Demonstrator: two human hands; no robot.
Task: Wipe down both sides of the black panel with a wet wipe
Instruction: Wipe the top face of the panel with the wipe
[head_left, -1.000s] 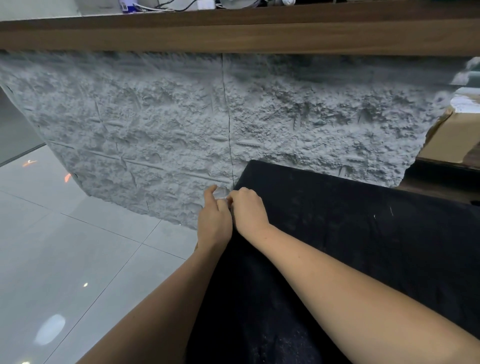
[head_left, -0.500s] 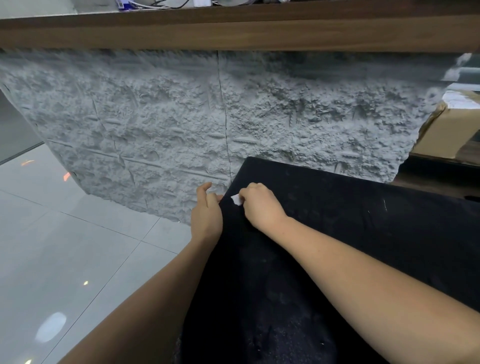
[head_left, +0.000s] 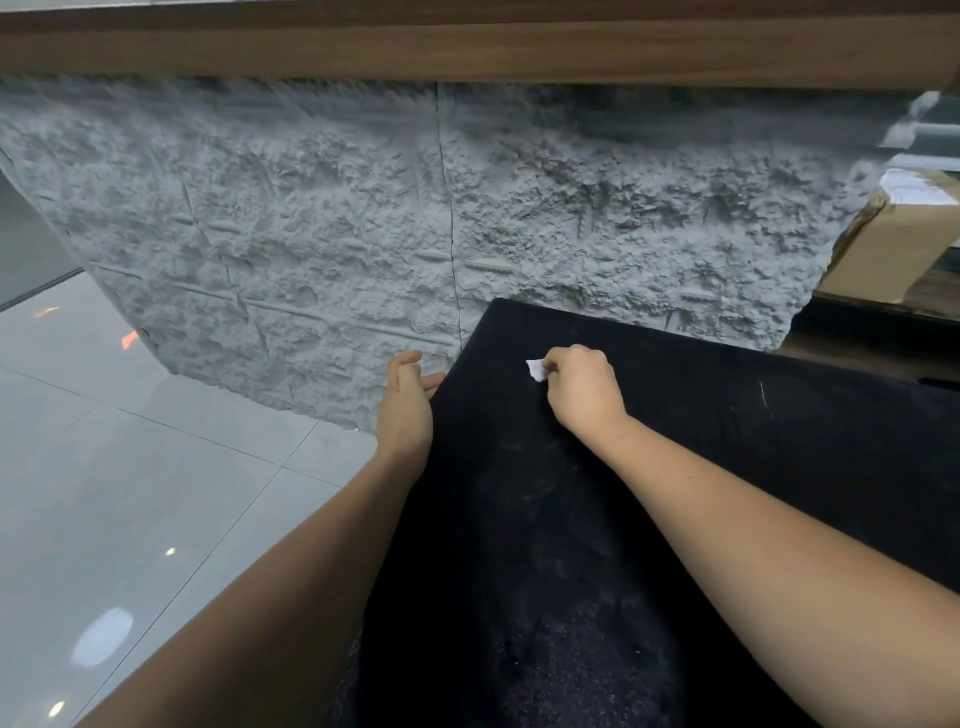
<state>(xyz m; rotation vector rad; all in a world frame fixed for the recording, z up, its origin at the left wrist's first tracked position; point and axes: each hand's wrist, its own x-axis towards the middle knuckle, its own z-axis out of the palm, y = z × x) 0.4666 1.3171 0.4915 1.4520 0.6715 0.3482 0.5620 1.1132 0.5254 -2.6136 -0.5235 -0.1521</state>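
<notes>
Fingers of the right hand (head_left: 584, 387) are curling tight around a small crumpled white wet wipe (head_left: 536, 370), pressing it on the large flat black panel (head_left: 675, 467) near its upper left corner. The left hand (head_left: 405, 400), fingers loosely straight and holding nothing, is touching the panel's left edge. The panel is sitting in front of a rough grey stone-textured wall (head_left: 311, 234).

Grey stone-textured wall (head_left: 311, 234) is standing just behind the black panel (head_left: 649, 519), blocking forward reach. Tiled floor (head_left: 130, 493) is lying open left. Cardboard box (head_left: 893, 244) is crowding far right.
</notes>
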